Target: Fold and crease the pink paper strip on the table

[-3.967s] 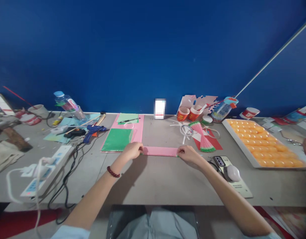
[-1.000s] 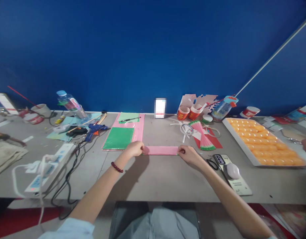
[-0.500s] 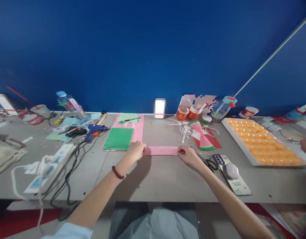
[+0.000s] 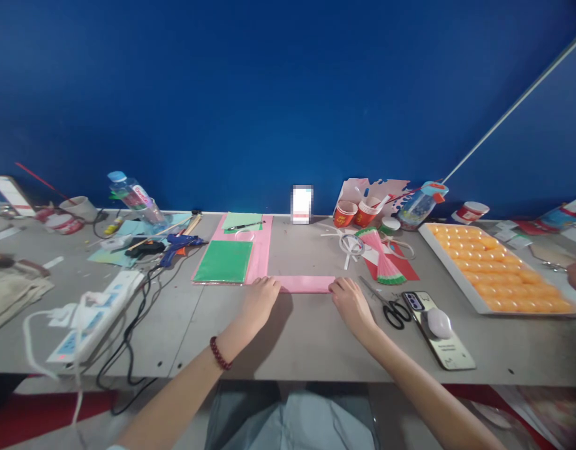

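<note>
Our curled left hand (image 4: 262, 299) and right hand (image 4: 352, 301) are touching opposite ends of a flat pink paper strip (image 4: 305, 285), lying crosswise; neither is nearer. Whether we are pinching, we cannot tell.

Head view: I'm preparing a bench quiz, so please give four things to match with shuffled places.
1. long pink paper strip
2. slim black pen
3. rounded white case
4. metal scissors with black handles

A. on the flat pale phone
B. between right hand and phone
C. from left hand to right hand
D. on rectangular pale green paper

Pairs: 1-C; 2-D; 3-A; 4-B
</note>
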`<action>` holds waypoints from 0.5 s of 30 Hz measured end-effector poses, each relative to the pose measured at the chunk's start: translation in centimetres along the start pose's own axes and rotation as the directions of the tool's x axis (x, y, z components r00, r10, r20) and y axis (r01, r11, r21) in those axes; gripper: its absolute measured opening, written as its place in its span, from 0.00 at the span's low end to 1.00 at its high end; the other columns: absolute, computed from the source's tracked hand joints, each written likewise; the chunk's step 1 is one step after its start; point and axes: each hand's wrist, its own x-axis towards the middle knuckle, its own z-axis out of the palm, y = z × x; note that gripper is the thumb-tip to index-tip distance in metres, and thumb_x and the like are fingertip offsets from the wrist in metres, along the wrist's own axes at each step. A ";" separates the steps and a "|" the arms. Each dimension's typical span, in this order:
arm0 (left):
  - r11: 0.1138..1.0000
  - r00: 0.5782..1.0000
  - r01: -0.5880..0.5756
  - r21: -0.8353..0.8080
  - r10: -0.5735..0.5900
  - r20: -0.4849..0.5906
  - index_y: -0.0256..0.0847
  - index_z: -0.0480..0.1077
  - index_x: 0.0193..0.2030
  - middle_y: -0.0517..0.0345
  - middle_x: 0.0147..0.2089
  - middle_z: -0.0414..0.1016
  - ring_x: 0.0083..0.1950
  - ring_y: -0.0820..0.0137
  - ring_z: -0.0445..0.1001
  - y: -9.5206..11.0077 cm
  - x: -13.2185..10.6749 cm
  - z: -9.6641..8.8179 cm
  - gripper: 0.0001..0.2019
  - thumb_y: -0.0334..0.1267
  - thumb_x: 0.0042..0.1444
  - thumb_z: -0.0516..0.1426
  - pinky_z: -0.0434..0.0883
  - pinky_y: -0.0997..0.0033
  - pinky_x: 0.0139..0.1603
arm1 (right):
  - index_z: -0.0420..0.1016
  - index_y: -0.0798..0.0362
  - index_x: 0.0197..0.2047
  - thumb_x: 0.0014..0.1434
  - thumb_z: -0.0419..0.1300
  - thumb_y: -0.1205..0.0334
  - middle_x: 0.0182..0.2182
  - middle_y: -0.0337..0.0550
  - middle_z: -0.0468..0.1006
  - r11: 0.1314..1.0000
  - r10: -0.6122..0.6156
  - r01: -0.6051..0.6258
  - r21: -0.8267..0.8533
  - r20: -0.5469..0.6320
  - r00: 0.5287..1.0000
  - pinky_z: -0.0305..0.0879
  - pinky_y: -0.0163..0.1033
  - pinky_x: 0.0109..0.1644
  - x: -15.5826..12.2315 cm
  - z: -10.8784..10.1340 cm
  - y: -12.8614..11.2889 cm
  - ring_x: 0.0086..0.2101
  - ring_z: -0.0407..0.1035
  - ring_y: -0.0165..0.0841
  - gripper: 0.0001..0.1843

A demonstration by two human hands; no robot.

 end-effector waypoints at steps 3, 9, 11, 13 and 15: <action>0.999 0.999 -0.013 0.042 0.015 -0.052 0.37 0.69 0.38 0.50 0.39 0.73 0.45 0.62 0.71 0.5 -0.6 1.0 0.13 0.20 0.56 0.47 0.69 0.60 0.47 | 0.71 0.54 0.35 0.57 0.54 0.77 0.36 0.46 0.73 0.994 -0.055 0.056 -0.094 0.018 0.998 0.58 0.39 0.42 -0.3 0.5 -0.4 0.37 0.64 0.37 0.10; 0.995 0.994 -0.017 0.100 0.028 -0.110 0.33 0.69 0.44 0.46 0.45 0.70 0.47 0.60 0.69 0.8 -1.7 3.2 0.17 0.17 0.53 0.47 0.70 0.61 0.48 | 0.72 0.54 0.34 0.56 0.54 0.77 0.33 0.47 0.74 0.980 -0.048 0.053 -0.192 0.034 0.998 0.57 0.41 0.39 -0.9 0.3 -1.4 0.35 0.65 0.38 0.10; 0.995 0.993 -0.012 0.096 0.024 -0.120 0.32 0.68 0.47 0.44 0.46 0.70 0.48 0.60 0.69 1.0 -2.0 3.6 0.18 0.17 0.53 0.47 0.70 0.60 0.48 | 0.74 0.55 0.40 0.56 0.54 0.76 0.34 0.48 0.74 0.977 -0.041 0.049 -0.207 0.045 0.998 0.57 0.42 0.40 -1.1 -0.1 -2.0 0.35 0.66 0.38 0.12; 0.997 0.990 -0.020 0.080 0.031 -0.137 0.32 0.66 0.53 0.44 0.47 0.70 0.49 0.59 0.69 1.3 -2.3 3.9 0.20 0.20 0.54 0.48 0.69 0.60 0.50 | 0.72 0.55 0.49 0.56 0.54 0.73 0.36 0.49 0.74 0.973 -0.039 0.053 -0.225 0.063 0.997 0.57 0.43 0.41 -1.3 -0.5 -2.6 0.37 0.66 0.39 0.18; 0.998 0.986 -0.027 0.058 0.036 -0.165 0.35 0.62 0.59 0.45 0.48 0.69 0.50 0.59 0.68 1.7 -2.5 4.0 0.23 0.24 0.55 0.50 0.68 0.59 0.52 | 0.68 0.54 0.56 0.56 0.55 0.70 0.38 0.50 0.74 0.969 -0.035 0.056 -0.240 0.089 0.995 0.57 0.44 0.42 -1.5 -0.8 -3.3 0.38 0.66 0.41 0.23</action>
